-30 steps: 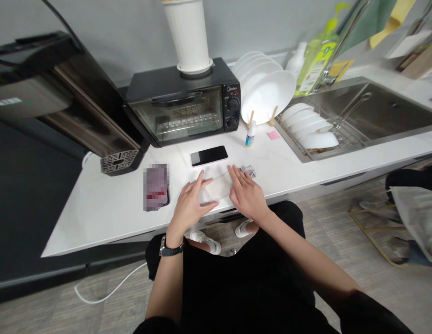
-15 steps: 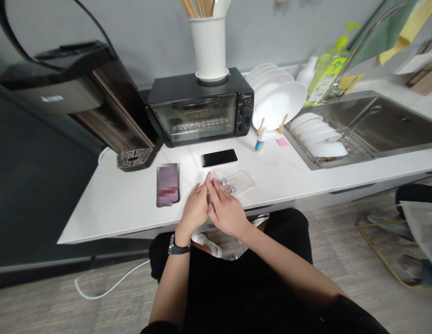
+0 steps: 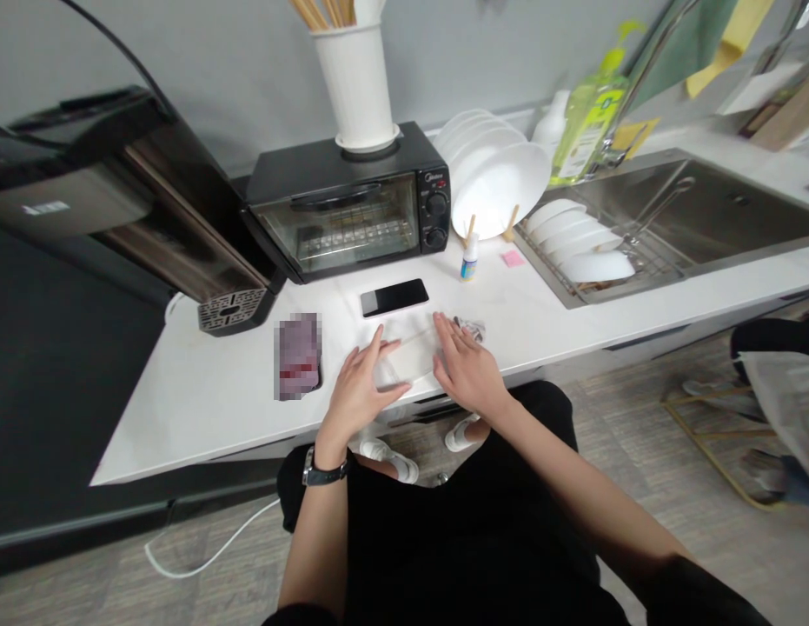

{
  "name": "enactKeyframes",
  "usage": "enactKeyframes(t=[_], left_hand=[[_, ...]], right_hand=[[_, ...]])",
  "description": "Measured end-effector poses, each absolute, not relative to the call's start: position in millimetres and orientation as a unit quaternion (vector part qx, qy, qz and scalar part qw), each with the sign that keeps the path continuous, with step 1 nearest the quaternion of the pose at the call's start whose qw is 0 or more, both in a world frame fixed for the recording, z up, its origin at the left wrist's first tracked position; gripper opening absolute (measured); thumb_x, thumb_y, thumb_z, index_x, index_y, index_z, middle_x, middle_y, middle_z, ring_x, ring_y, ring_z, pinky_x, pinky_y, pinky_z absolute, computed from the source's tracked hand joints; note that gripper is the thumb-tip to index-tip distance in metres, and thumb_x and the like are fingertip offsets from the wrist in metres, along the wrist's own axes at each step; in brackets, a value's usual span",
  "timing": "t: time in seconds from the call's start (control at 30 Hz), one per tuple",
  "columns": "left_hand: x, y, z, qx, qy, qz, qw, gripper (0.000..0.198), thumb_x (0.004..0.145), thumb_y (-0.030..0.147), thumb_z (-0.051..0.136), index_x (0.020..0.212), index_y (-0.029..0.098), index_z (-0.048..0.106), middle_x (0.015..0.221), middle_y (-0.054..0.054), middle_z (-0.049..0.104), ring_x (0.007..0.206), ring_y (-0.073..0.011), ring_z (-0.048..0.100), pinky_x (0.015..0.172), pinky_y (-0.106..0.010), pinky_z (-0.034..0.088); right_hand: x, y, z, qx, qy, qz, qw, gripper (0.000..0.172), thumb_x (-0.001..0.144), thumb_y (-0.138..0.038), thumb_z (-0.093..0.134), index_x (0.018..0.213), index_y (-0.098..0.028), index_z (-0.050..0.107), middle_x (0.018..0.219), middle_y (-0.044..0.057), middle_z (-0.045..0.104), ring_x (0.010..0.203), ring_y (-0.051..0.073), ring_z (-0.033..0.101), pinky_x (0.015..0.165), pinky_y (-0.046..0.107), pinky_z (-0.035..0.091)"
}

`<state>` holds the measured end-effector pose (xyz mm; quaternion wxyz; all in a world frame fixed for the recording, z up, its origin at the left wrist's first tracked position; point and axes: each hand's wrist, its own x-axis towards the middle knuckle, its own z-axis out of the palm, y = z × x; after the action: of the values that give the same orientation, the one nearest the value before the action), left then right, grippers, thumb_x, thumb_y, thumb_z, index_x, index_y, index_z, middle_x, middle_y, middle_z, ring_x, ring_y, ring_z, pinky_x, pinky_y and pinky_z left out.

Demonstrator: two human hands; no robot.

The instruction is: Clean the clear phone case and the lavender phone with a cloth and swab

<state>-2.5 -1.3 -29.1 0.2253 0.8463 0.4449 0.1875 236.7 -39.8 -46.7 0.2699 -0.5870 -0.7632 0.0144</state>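
Note:
A clear, flat plastic piece, which looks like a phone case (image 3: 414, 355), lies on the counter between my hands. Around its left end, my left hand (image 3: 360, 387) has its thumb and fingers spread; whether they touch it I cannot tell. My right hand (image 3: 467, 369) is palm down at the right end, fingers stretched out, hiding part of that end. A crumpled grey-and-clear bit (image 3: 470, 329) shows just past its fingers; what it is I cannot make out. Behind the hands lies a black-screened phone (image 3: 394, 297), and a second, blurred-out phone (image 3: 298, 356) is on the left.
A small spray bottle (image 3: 469, 258) and a pink pad (image 3: 512, 258) stand behind, to the right. A toaster oven (image 3: 348, 209), a drinks machine (image 3: 182, 217), racked plates (image 3: 501, 191) and a sink (image 3: 678, 278) with bowls line the back and sides of the counter (image 3: 182, 409).
My hands, together before, have come apart, the right moving rightward. The clear piece, formerly right of both hands, is now between them. The camera view has shifted a little.

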Motion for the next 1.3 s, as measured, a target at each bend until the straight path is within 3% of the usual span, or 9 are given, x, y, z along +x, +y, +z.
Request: enactKeyframes(t=[0.27, 0.47, 0.63, 0.77, 0.87, 0.97, 1.03, 1.17, 1.3], left_hand=[[-4.4, -2.4, -33.9, 0.849, 0.449, 0.180, 0.212, 0.108, 0.095, 0.034, 0.065, 0.172, 0.041, -0.011, 0.167, 0.000, 0.051, 0.155, -0.0266, 0.048, 0.136, -0.056, 0.027], [-7.6, -1.9, -43.7, 0.852, 0.460, 0.169, 0.184, 0.100, 0.083, 0.011, 0.051, 0.174, 0.015, 0.008, 0.173, -0.016, 0.040, 0.158, -0.0281, 0.045, 0.138, -0.051, 0.024], [-5.8, -3.4, -39.2, 0.841, 0.461, 0.187, 0.212, 0.111, 0.087, 0.023, 0.067, 0.174, 0.027, -0.003, 0.166, -0.009, 0.052, 0.155, -0.0259, 0.049, 0.137, -0.052, 0.025], [-3.9, -5.7, -33.9, 0.840, 0.455, 0.196, 0.222, 0.110, 0.094, 0.041, 0.072, 0.172, 0.035, -0.006, 0.163, -0.004, 0.057, 0.154, -0.0258, 0.050, 0.136, -0.054, 0.024], [-2.7, -7.3, -30.6, 0.841, 0.459, 0.192, 0.214, 0.110, 0.094, 0.044, 0.074, 0.172, 0.037, -0.002, 0.163, -0.003, 0.057, 0.153, -0.0271, 0.052, 0.136, -0.055, 0.023], [-3.3, -9.3, -28.6, 0.842, 0.459, 0.192, 0.210, 0.106, 0.094, 0.042, 0.073, 0.173, 0.036, 0.001, 0.163, -0.003, 0.057, 0.151, -0.0289, 0.052, 0.137, -0.056, 0.023], [-5.2, -11.3, -28.0, 0.841, 0.460, 0.201, 0.205, 0.096, 0.094, 0.041, 0.071, 0.171, 0.037, 0.014, 0.162, -0.004, 0.058, 0.150, -0.0296, 0.053, 0.136, -0.054, 0.027], [-9.9, -13.5, -24.7, 0.816, 0.466, 0.254, 0.228, 0.043, 0.102, 0.040, 0.056, 0.144, 0.032, 0.056, 0.153, -0.004, 0.065, 0.144, -0.0276, 0.058, 0.126, -0.046, 0.044], [-6.1, -3.9, -15.4, 0.769, 0.504, 0.293, 0.261, 0.031, 0.110, 0.046, 0.038, 0.122, 0.028, 0.060, 0.131, -0.005, 0.077, 0.126, -0.0263, 0.071, 0.112, -0.041, 0.052]], right_hand=[[172.1, -26.8, -39.7, -0.554, -0.772, 0.097, 0.295, 0.077, 0.102, -0.023, 0.049, 0.170, -0.002, 0.021, 0.175, 0.027, 0.027, 0.153, 0.040, 0.050, 0.123, 0.056, 0.046], [148.4, -48.1, -39.3, -0.515, -0.783, 0.140, 0.319, 0.085, 0.098, -0.019, 0.051, 0.173, -0.009, 0.012, 0.179, 0.022, 0.016, 0.158, 0.039, 0.043, 0.126, 0.055, 0.044], [168.8, -68.4, -50.0, -0.498, -0.807, 0.102, 0.302, 0.093, 0.101, -0.019, 0.049, 0.174, -0.020, -0.009, 0.179, 0.017, 0.021, 0.156, 0.036, 0.047, 0.124, 0.055, 0.048], [204.2, -71.2, -57.8, -0.535, -0.795, 0.029, 0.284, 0.091, 0.103, -0.020, 0.048, 0.174, -0.019, -0.009, 0.177, 0.019, 0.028, 0.154, 0.036, 0.050, 0.125, 0.055, 0.048], [239.6, -61.0, -59.2, -0.585, -0.761, -0.012, 0.280, 0.083, 0.107, -0.028, 0.047, 0.174, -0.012, 0.001, 0.172, 0.024, 0.037, 0.154, 0.037, 0.049, 0.126, 0.056, 0.046], [272.0, -51.7, -61.2, -0.623, -0.728, 0.011, 0.285, 0.066, 0.108, -0.025, 0.044, 0.170, -0.007, 0.027, 0.160, 0.025, 0.055, 0.148, 0.036, 0.057, 0.128, 0.055, 0.044], [287.1, -49.2, -63.0, -0.639, -0.704, 0.057, 0.304, 0.059, 0.103, -0.017, 0.045, 0.162, -0.012, 0.045, 0.149, 0.019, 0.068, 0.136, 0.034, 0.067, 0.120, 0.052, 0.052], [300.6, -45.3, -60.8, -0.636, -0.611, 0.146, 0.448, 0.049, 0.095, -0.013, 0.049, 0.138, -0.023, 0.070, 0.130, 0.008, 0.079, 0.116, 0.028, 0.077, 0.103, 0.044, 0.062], [304.1, -26.9, -53.6, -0.587, -0.513, 0.208, 0.591, 0.037, 0.098, -0.029, 0.056, 0.130, -0.022, 0.071, 0.127, 0.009, 0.080, 0.115, 0.026, 0.076, 0.094, 0.039, 0.061]])
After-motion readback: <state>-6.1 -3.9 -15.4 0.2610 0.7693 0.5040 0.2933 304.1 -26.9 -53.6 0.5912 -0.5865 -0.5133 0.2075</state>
